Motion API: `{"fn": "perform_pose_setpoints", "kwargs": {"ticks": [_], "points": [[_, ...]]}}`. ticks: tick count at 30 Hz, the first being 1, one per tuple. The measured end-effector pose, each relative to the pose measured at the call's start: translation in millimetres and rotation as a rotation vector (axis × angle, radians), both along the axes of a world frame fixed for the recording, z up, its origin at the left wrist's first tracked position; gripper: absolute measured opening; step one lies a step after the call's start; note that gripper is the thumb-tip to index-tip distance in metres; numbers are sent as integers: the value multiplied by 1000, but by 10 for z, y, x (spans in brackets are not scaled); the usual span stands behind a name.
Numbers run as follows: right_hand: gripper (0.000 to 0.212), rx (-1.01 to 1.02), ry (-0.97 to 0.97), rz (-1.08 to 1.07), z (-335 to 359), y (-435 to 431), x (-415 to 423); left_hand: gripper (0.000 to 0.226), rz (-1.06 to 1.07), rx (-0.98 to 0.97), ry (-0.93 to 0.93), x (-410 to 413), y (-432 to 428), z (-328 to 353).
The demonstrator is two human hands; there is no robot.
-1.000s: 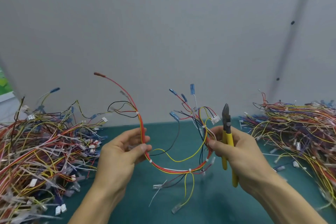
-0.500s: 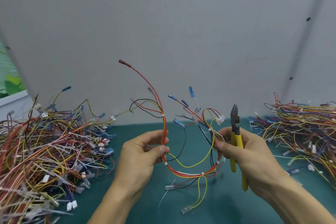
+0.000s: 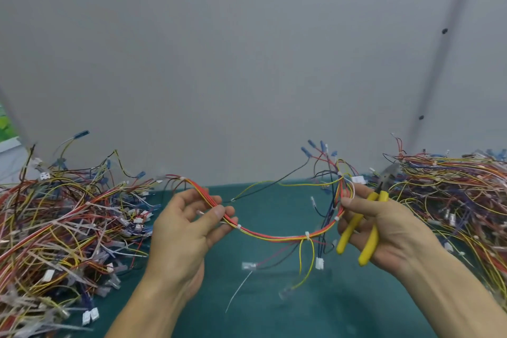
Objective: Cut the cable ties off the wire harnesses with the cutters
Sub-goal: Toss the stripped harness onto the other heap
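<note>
Red-and-yellow wire harness (image 3: 274, 237) is pinched between thumb and fingers of left hand (image 3: 186, 230); its far side is pressed under the thumb of right hand (image 3: 392, 228), whose curled fingers grip yellow-handled metal cutters (image 3: 371, 236). White plastic cable tie (image 3: 307, 234) is seen between the grips. White tag (image 3: 248, 265) beneath: unreadable.
</note>
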State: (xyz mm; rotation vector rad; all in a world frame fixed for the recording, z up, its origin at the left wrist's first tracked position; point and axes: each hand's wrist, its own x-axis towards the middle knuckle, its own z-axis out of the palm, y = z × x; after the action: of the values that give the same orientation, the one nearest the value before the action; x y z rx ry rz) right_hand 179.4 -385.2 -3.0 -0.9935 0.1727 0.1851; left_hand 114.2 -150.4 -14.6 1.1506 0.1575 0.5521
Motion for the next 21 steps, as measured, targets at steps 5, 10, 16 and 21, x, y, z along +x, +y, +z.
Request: {"fn": "perform_pose_setpoints", "kwargs": {"ticks": [5,10,16,21], "points": [[28,77,-34,-100,41,-67,35,28,28,7,-47,-4,-14,36],[28,140,-118,-173,84,-90,6,27,9,-5,-38,-9,-49,30],[30,89,-308,-277,213,-127,-77,21,-9,38,38,15,-84,-37],[28,57,-519,-331,494,-183,-167,4,-85,107,170,24,-133,-135]]}}
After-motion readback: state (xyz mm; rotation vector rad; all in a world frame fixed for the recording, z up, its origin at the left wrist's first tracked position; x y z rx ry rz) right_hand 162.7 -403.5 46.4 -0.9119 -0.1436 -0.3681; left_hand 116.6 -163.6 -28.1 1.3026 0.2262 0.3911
